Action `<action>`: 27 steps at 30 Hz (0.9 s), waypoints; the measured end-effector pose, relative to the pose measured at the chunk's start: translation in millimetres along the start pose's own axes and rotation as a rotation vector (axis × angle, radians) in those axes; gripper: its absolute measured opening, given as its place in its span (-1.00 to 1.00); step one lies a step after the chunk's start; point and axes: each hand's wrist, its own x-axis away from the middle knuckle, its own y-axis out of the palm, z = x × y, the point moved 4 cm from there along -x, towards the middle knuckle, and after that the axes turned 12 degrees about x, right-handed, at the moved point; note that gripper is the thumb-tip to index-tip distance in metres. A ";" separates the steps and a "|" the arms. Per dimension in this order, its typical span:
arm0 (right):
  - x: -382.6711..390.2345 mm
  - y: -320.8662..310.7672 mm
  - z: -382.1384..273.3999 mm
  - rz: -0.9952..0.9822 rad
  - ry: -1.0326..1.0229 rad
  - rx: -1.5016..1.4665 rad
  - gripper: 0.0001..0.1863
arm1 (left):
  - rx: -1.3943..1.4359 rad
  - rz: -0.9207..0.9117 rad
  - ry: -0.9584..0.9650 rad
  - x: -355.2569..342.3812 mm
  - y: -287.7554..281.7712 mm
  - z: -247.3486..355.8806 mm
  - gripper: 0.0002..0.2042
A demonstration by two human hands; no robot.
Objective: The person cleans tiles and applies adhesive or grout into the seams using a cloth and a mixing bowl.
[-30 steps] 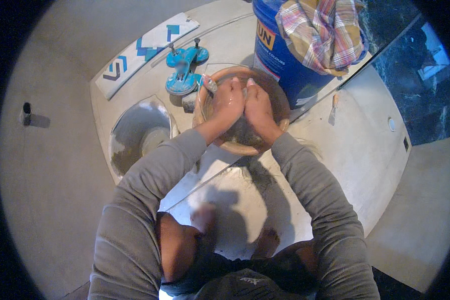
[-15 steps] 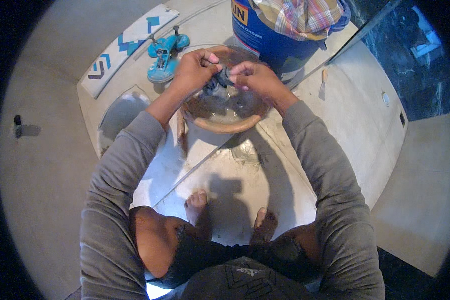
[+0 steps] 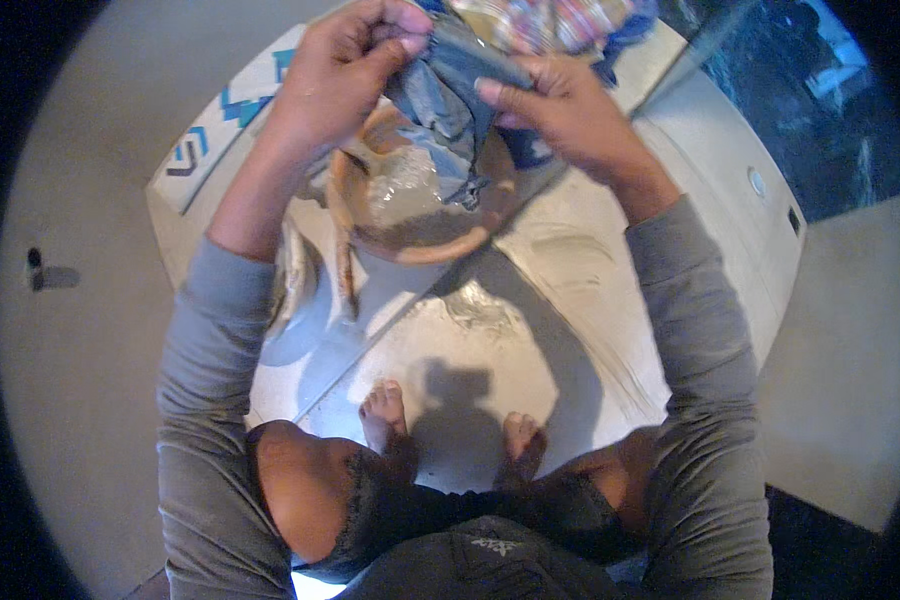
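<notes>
"What are the fingers doing?"

"Grasping, on both sides. The left hand (image 3: 335, 80) pinches a crumpled blue-grey fabric cloth (image 3: 445, 110) near its upper left end, thumb against curled fingers. The right hand (image 3: 580, 112) grips its upper right part, thumb laid on top."

"So where is the cloth?"

"Stretched between the hands at the top, its loose part hanging over a round, orange-brown basin (image 3: 425, 252). Whether its lower end touches the cloudy, glinting water (image 3: 402, 185) inside, I cannot tell."

"And around the basin?"

"Beyond the right hand, a checked, multicoloured fabric (image 3: 560, 22) lies over a large blue bucket (image 3: 638, 28), mostly cut off or hidden. Left of the basin, partly behind the left forearm, shows the whitish rim of a container (image 3: 293, 270). Farther up that side lies a long white panel with blue and dark angular shapes (image 3: 225, 120)."

"Nearer the body?"

"Two bare feet (image 3: 382, 412) on the pale floor (image 3: 390, 350), between arms in grey knitted-looking sleeves (image 3: 215, 340)."
</notes>
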 end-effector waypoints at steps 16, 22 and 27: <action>183.6 -46.0 160.0 0.284 0.315 0.773 -0.67 | -0.034 -0.245 -0.220 51.9 56.9 0.8 -0.68; 247.1 36.1 236.0 -0.152 0.598 0.766 -0.56 | -0.178 -0.208 -0.412 93.7 10.6 5.0 -0.67; 239.5 32.3 287.7 0.513 0.996 0.629 -0.18 | -0.271 -0.115 -0.681 139.7 -25.3 15.2 -0.67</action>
